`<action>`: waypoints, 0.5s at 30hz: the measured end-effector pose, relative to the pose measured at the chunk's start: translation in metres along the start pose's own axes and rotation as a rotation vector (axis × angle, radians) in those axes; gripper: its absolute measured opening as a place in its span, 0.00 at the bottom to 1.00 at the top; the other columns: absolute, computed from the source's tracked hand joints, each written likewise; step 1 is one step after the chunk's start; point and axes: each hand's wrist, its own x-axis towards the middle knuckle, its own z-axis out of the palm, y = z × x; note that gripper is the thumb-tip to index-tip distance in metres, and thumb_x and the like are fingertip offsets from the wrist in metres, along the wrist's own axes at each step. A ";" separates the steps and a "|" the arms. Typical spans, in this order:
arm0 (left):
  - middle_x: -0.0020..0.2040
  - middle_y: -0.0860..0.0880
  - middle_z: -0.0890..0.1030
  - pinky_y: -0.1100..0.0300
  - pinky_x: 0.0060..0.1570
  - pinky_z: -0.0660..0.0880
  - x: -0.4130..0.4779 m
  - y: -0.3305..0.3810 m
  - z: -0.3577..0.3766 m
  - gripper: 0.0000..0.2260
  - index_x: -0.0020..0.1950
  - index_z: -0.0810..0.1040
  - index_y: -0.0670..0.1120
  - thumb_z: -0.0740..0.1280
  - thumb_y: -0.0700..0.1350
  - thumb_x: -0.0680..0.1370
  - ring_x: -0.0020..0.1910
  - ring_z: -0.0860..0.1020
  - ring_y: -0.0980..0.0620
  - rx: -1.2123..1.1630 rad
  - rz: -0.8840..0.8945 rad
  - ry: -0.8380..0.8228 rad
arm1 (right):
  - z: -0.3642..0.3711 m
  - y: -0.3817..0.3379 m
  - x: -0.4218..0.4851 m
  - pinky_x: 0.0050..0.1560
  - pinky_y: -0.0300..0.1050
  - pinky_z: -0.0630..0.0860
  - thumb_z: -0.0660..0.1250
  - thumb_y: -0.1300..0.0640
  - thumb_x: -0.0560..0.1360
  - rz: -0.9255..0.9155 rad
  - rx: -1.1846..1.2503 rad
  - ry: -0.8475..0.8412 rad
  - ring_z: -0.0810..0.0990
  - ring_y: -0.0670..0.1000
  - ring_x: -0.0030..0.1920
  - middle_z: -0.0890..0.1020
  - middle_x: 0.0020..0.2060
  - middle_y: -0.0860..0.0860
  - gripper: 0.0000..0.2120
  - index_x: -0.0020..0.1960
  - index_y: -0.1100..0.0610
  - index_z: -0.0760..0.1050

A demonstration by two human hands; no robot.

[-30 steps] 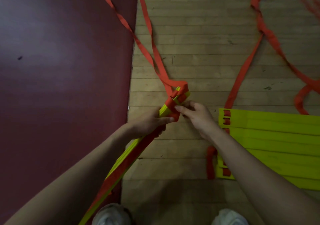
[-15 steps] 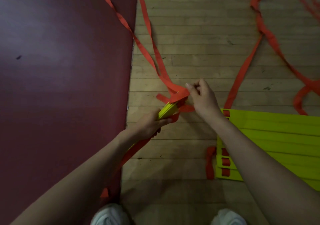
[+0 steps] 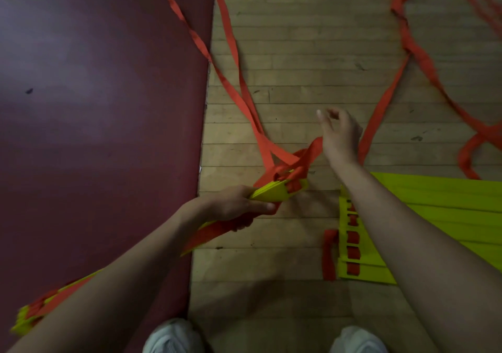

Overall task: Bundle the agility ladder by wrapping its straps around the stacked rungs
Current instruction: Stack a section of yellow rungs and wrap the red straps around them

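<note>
My left hand [image 3: 236,206] grips a stack of yellow-green rungs [image 3: 271,192] near its far end; the stack runs back under my left forearm. An orange strap [image 3: 307,157] wraps that end and runs taut up to my right hand [image 3: 341,138], which holds it above and to the right of the stack with curled fingers. How the fingers hold the strap is hidden behind the palm. Two long strap tails [image 3: 231,80] trail away over the floor.
A dark red mat [image 3: 95,108] covers the left side; the floor is wooden boards. A second set of yellow-green rungs [image 3: 434,216] lies flat at the right under my right forearm. More orange straps [image 3: 418,53] snake across the upper right. My shoes [image 3: 173,336] are at the bottom.
My right hand has gone from the end of the stack up and to the right, drawing the strap out taut. My left hand keeps its grip on the rungs.
</note>
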 end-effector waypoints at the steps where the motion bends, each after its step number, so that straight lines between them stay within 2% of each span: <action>1: 0.33 0.46 0.73 0.59 0.30 0.72 0.000 0.000 -0.001 0.14 0.50 0.71 0.42 0.66 0.53 0.78 0.29 0.72 0.50 -0.004 -0.003 0.012 | 0.000 0.003 -0.001 0.61 0.48 0.67 0.66 0.51 0.78 -0.008 -0.027 -0.025 0.74 0.60 0.61 0.80 0.56 0.59 0.16 0.57 0.62 0.78; 3: 0.31 0.46 0.73 0.59 0.29 0.72 0.000 0.002 -0.003 0.15 0.49 0.71 0.43 0.66 0.54 0.78 0.28 0.72 0.50 -0.026 0.008 0.051 | -0.002 0.006 -0.015 0.61 0.48 0.66 0.65 0.55 0.78 -0.087 -0.036 -0.081 0.74 0.62 0.61 0.79 0.55 0.60 0.13 0.56 0.65 0.77; 6: 0.29 0.45 0.73 0.58 0.28 0.71 0.002 0.005 -0.006 0.15 0.44 0.70 0.43 0.65 0.54 0.79 0.26 0.71 0.49 -0.074 0.042 0.125 | -0.004 0.008 -0.055 0.55 0.50 0.72 0.65 0.53 0.76 -0.203 0.034 -0.061 0.76 0.58 0.52 0.76 0.47 0.57 0.12 0.49 0.63 0.75; 7: 0.29 0.45 0.73 0.58 0.27 0.71 0.002 0.006 -0.006 0.15 0.43 0.70 0.44 0.65 0.55 0.79 0.26 0.71 0.49 -0.088 0.047 0.150 | -0.003 0.010 -0.067 0.53 0.50 0.72 0.64 0.51 0.75 -0.185 0.069 -0.056 0.75 0.57 0.50 0.75 0.45 0.56 0.14 0.48 0.62 0.73; 9: 0.29 0.45 0.72 0.59 0.27 0.70 0.003 0.008 -0.007 0.15 0.42 0.69 0.44 0.64 0.55 0.79 0.26 0.71 0.48 -0.118 0.048 0.186 | -0.002 0.008 -0.087 0.53 0.50 0.73 0.66 0.49 0.76 -0.034 0.139 -0.117 0.75 0.54 0.48 0.75 0.46 0.54 0.13 0.50 0.60 0.71; 11: 0.30 0.44 0.72 0.59 0.27 0.70 0.002 0.010 -0.007 0.17 0.43 0.70 0.43 0.64 0.56 0.79 0.26 0.71 0.49 -0.147 0.039 0.195 | -0.003 0.000 -0.102 0.57 0.39 0.70 0.64 0.49 0.79 0.236 0.247 -0.367 0.75 0.46 0.52 0.76 0.52 0.50 0.15 0.59 0.59 0.73; 12: 0.30 0.44 0.73 0.59 0.28 0.71 0.002 0.011 -0.007 0.18 0.43 0.70 0.42 0.64 0.57 0.79 0.26 0.71 0.49 -0.150 0.033 0.195 | -0.004 -0.003 -0.108 0.55 0.32 0.69 0.62 0.49 0.80 0.329 0.363 -0.515 0.76 0.41 0.53 0.77 0.54 0.47 0.15 0.61 0.57 0.73; 13: 0.31 0.43 0.73 0.58 0.28 0.71 0.002 0.011 -0.008 0.19 0.44 0.71 0.42 0.64 0.58 0.78 0.27 0.72 0.48 -0.147 0.028 0.196 | -0.002 0.000 -0.110 0.54 0.28 0.69 0.61 0.51 0.80 0.360 0.459 -0.637 0.77 0.36 0.52 0.78 0.55 0.45 0.12 0.61 0.54 0.73; 15: 0.32 0.43 0.74 0.58 0.29 0.72 0.002 0.011 -0.007 0.20 0.43 0.72 0.42 0.63 0.59 0.78 0.27 0.73 0.48 -0.150 0.026 0.206 | 0.003 0.007 -0.111 0.56 0.30 0.70 0.64 0.54 0.77 0.312 0.547 -0.781 0.78 0.36 0.52 0.80 0.54 0.44 0.10 0.58 0.52 0.76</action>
